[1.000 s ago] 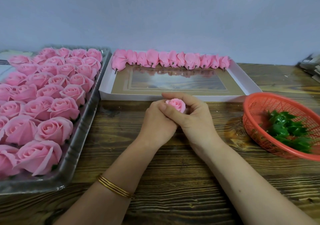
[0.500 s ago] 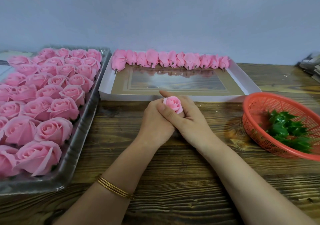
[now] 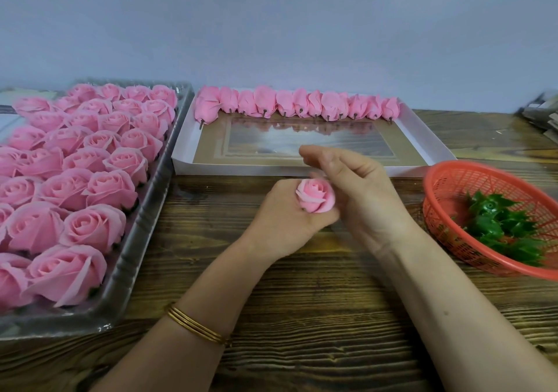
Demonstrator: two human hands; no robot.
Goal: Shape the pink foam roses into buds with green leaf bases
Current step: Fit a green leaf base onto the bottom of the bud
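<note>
Left hand (image 3: pixel 280 224) in fist, right hand (image 3: pixel 357 191) loose

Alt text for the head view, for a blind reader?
The left hand grips a pink foam rose bud above a wooden table, the right hand beside it, fingers loosely curled. Left: a tray of open roses; behind: a white box with a row of buds; right: an orange basket of green leaf bases.

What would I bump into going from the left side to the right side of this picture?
A tray of open pink roses, left hand holding a rose bud, right hand, orange basket of green leaf bases.
</note>
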